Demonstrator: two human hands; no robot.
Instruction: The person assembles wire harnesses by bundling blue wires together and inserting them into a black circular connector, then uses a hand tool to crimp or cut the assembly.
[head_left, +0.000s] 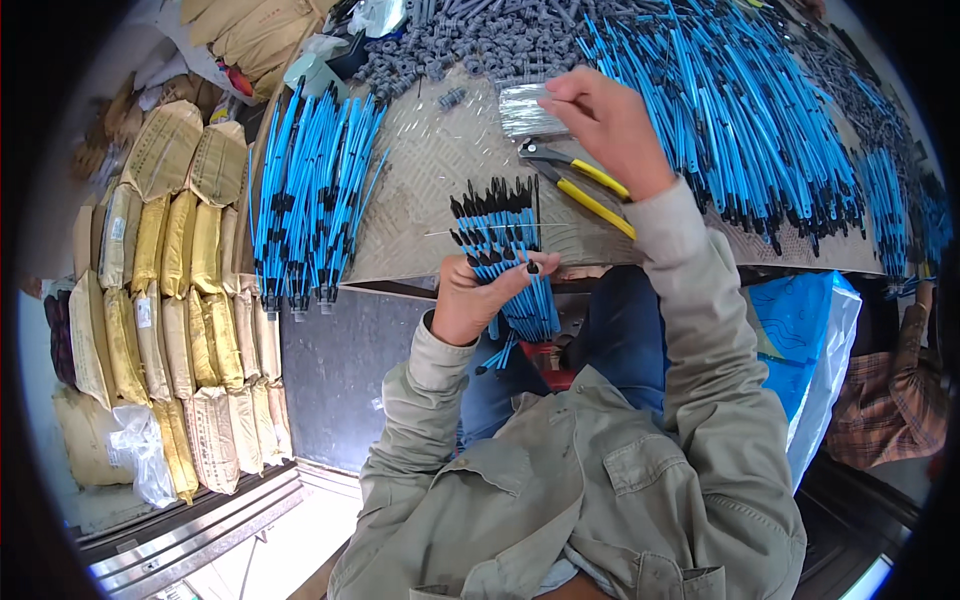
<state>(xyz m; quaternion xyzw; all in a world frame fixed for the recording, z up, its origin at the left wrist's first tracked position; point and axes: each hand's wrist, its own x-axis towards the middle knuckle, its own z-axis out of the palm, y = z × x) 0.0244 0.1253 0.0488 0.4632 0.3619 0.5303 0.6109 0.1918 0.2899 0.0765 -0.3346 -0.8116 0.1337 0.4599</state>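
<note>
My left hand [468,302] is closed around a bundle of thin blue rods with black tips [532,312], upright at the near table edge. A thin wire [445,232] lies across the bundle near its black tips. Farther away and to the right, my right hand [612,125] is raised with thumb and fingers pinched together. Whatever it pinches is too small to make out. Just beside its fingertips lies a stack of silver wire pieces [522,118]. Pliers with yellow handles [592,203] rest on the table below my right wrist.
Bundled blue rods [315,190] lie at the left table edge, and a large heap of blue rods [730,120] covers the right. Grey plastic fittings [470,45] are piled at the back. Stacked sacks [170,330] stand left. Another person's checked sleeve [890,400] shows at far right.
</note>
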